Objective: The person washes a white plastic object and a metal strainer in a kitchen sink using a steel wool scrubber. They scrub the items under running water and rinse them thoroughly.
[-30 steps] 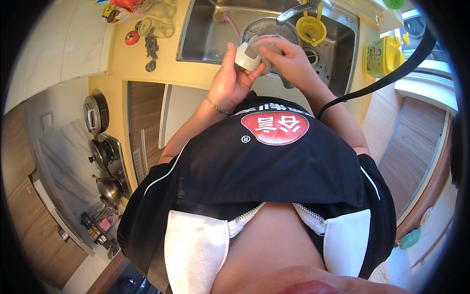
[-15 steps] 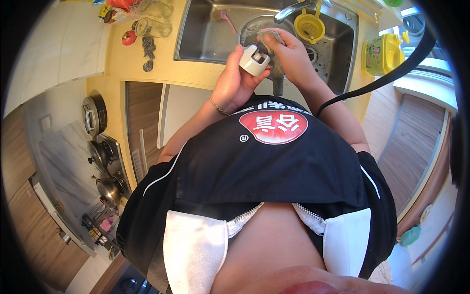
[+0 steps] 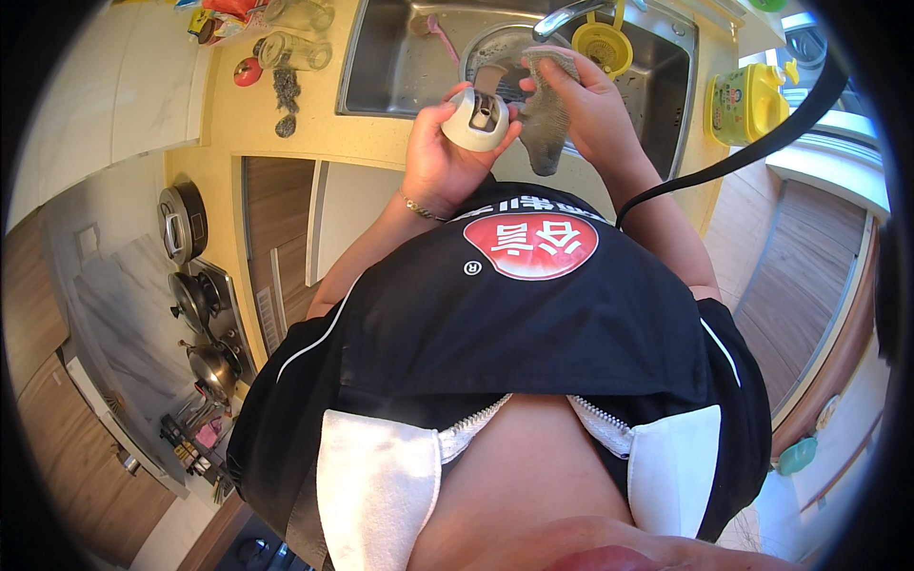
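Observation:
In front of the sink, my left hand [image 3: 434, 155] is wrapped round a white domed piece [image 3: 464, 132] that looks like a lid with a cut-out opening. A brownish flap [image 3: 490, 79] sticks up from its far side. To the right, my right hand [image 3: 602, 112] pinches the top of a wet grey cloth [image 3: 546, 128], which hangs down beside the lid, apart from it. The steel sink [image 3: 383, 71] lies beyond both hands. A round metal basin [image 3: 473, 54] stands in it, partly hidden behind the lid and cloth.
A faucet [image 3: 562, 21] reaches over the sink near a yellow strainer [image 3: 602, 62]. A pink-handled brush [image 3: 443, 36] lies in the sink. On the right counter stands a yellow pump bottle [image 3: 752, 105]; glass jars [image 3: 297, 51] and steel wool [image 3: 287, 90] lie on the left.
The cloth has come away from the lid and moved right, hanging more spread out. My left hand has shifted slightly left and turned the lid, so its opening and raised flap show more.

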A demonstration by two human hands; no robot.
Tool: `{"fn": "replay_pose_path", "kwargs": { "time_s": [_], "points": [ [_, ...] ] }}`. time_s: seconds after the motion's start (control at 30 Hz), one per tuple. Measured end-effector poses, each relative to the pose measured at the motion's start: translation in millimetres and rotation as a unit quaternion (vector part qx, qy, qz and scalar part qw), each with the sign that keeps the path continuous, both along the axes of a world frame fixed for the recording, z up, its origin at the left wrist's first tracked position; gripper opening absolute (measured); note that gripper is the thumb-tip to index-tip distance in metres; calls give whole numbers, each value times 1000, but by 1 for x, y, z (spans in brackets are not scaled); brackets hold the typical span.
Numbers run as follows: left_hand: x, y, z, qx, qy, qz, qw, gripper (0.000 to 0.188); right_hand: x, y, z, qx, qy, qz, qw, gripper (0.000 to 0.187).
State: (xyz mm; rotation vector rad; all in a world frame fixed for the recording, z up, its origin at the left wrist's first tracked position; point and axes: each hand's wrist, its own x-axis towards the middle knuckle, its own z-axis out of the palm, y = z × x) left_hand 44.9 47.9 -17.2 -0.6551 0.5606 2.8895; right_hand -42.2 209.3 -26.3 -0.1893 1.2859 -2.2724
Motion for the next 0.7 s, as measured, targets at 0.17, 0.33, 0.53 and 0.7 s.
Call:
{"fn": "replay_pose_path", "kwargs": {
  "time_s": [0.17,0.33,0.53,0.7],
  "points": [
    [0,-1,0,27,11,19,999,29,10,10,5,77,28,26,996,25],
    [0,-5,-6,15,9,26,999,29,24,3,-1,141,177,37,973,21],
    [3,-4,-2,-30,14,-3,999,28,21,-1,-8,157,167,23,973,20],
    [6,-1,-1,-65,31,-63,995,35,10,0,-10,191,349,-14,917,21]
  ]
}}
